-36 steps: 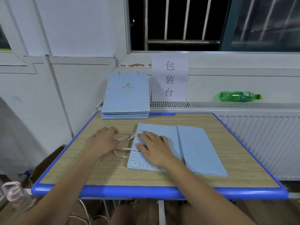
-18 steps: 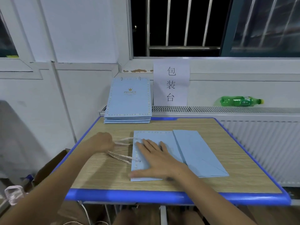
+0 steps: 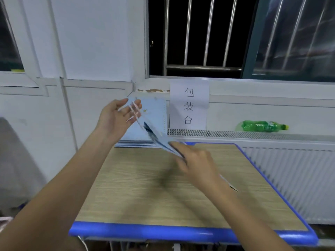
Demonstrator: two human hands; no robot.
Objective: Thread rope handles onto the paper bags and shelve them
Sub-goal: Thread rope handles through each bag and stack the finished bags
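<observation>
A flat light-blue paper bag (image 3: 156,136) is lifted off the table and tilted, seen almost edge-on and blurred. My right hand (image 3: 196,164) grips its lower part above the table's middle. The bag's pale rope handles (image 3: 134,111) run across the fingers of my left hand (image 3: 117,117), which is raised palm-up at the bag's top end with fingers spread and fairly straight. Behind it, a stack of the same blue bags (image 3: 139,143) lies at the table's back left corner.
The wooden table (image 3: 145,192) has a blue rim. A white paper sign (image 3: 189,105) hangs on the wall under a barred window. A green plastic bottle (image 3: 262,126) lies on the radiator ledge, above the white radiator (image 3: 293,182) to the right.
The bag lay flat on the table under my right palm; now both hands have raised it toward the stack. My left hand rose with the rope handles. The camera tilted up.
</observation>
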